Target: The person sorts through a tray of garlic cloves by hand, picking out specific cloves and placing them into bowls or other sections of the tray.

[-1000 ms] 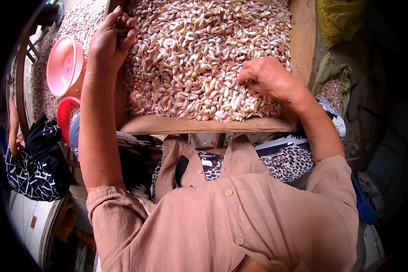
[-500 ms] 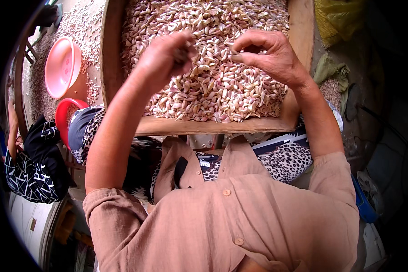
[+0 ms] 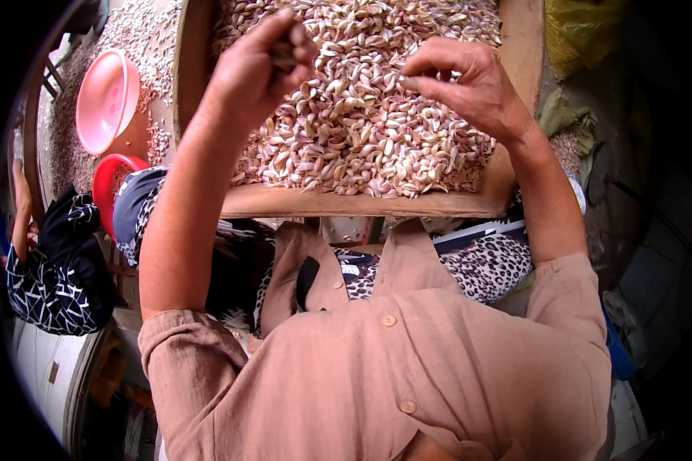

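A broad heap of garlic cloves [image 3: 377, 146], white and purplish, fills a wooden tray [image 3: 346, 203] in front of me. Over the heap's left part, my left hand [image 3: 267, 60] is raised with its fingers curled in. Something dark seems to sit in its palm, but I cannot make out what. My right hand [image 3: 473, 81] hovers above the right part of the heap, thumb and forefinger brought together in a pinch. Whatever may be between those fingertips is too small to name.
Left of the tray are a pink basin [image 3: 100, 104] and a red basin [image 3: 104, 196], with more cloves spread on the floor [image 3: 150, 27]. Another person in black and white patterned clothes [image 3: 58, 288] sits at far left. A yellow bag [image 3: 584, 38] lies at upper right.
My left hand has moved up and to the left, away from my right hand. The right hand keeps its pinch and has shifted slightly rightward. The whole view has tilted a little.
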A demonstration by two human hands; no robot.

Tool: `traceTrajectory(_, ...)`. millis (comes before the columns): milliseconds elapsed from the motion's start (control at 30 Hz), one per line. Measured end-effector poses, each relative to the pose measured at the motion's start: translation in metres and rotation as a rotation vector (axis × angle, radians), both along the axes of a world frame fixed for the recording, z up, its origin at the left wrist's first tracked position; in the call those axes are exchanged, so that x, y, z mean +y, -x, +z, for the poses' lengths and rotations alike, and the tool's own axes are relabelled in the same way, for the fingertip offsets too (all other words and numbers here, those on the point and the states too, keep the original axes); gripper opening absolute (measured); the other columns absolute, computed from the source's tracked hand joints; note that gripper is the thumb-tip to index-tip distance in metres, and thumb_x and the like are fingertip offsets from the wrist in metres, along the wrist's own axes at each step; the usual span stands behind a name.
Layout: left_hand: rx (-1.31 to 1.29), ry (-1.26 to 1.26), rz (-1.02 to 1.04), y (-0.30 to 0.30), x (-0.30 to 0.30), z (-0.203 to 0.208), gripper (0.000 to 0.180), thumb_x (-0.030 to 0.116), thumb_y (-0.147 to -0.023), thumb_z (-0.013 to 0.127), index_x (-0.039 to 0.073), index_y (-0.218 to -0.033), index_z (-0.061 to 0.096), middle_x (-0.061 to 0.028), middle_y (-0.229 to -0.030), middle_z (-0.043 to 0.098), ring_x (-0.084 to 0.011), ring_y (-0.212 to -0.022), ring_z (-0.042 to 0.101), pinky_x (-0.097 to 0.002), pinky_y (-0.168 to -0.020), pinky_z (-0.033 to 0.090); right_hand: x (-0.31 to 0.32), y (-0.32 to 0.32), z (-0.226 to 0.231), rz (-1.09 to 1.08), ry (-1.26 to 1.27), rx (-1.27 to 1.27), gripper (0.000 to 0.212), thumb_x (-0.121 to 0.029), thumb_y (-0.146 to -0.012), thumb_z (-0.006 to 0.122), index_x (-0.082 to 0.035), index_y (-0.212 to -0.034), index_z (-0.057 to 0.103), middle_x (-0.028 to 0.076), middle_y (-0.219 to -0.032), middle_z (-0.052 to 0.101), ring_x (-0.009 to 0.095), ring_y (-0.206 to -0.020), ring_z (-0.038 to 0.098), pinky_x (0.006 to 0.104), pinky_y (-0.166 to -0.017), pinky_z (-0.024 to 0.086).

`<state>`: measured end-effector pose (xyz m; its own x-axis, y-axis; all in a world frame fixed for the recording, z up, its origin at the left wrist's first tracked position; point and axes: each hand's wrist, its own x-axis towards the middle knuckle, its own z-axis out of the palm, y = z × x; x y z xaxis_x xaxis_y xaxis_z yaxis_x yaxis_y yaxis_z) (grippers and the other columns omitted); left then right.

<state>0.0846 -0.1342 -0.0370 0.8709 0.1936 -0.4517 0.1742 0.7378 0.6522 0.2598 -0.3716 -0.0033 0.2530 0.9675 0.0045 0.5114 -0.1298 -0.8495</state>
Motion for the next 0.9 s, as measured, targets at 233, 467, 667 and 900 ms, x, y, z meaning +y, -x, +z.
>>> traceTrajectory(233,-0.123,0.112,0.196,0.009,0.075,-0.017,0.034,0.031,-0.111,0.048,0.010,-0.085,0.044,-0.0012,-0.074,0.040,-0.0101,-0.055,0.034,-0.0214,-0.040,0.024,-0.010,0.004,-0.005,0.147,0.124,-0.085,0.012,-0.006,-0.082,0.077,-0.002,-0.093,0.074,0.007,-0.087,0.073,0.019,-0.080,0.071,0.0322,-0.075,0.057)
traceTrajectory(467,-0.051,0.050,0.214,0.013,0.083,-0.012,0.034,0.031,-0.111,0.048,0.010,-0.085,0.046,-0.0027,-0.075,0.043,-0.0133,-0.058,0.042,-0.0202,-0.040,0.027,-0.019,0.028,-0.012,0.442,0.414,0.036,0.016,-0.005,-0.077,0.078,-0.009,-0.092,0.073,0.007,-0.082,0.070,0.022,-0.076,0.069,0.0342,-0.069,0.054)
traceTrajectory(667,-0.028,-0.033,0.213,0.011,0.079,-0.011,0.033,0.030,-0.111,0.048,0.008,-0.087,0.048,-0.0033,-0.076,0.045,-0.0124,-0.057,0.042,-0.0202,-0.040,0.027,-0.021,0.041,-0.024,0.505,0.361,-0.111,0.017,-0.011,-0.074,0.075,-0.011,-0.091,0.074,0.010,-0.087,0.073,0.031,-0.084,0.071,0.0425,-0.072,0.055)
traceTrajectory(900,0.015,-0.044,0.216,0.008,0.072,-0.013,0.033,0.031,-0.111,0.050,0.008,-0.088,0.047,-0.0028,-0.076,0.045,-0.0102,-0.055,0.038,-0.0205,-0.041,0.027,-0.024,0.038,-0.033,0.422,0.368,0.055,0.014,-0.014,-0.075,0.074,-0.006,-0.086,0.074,0.015,-0.081,0.072,0.034,-0.075,0.069,0.0425,-0.069,0.054)
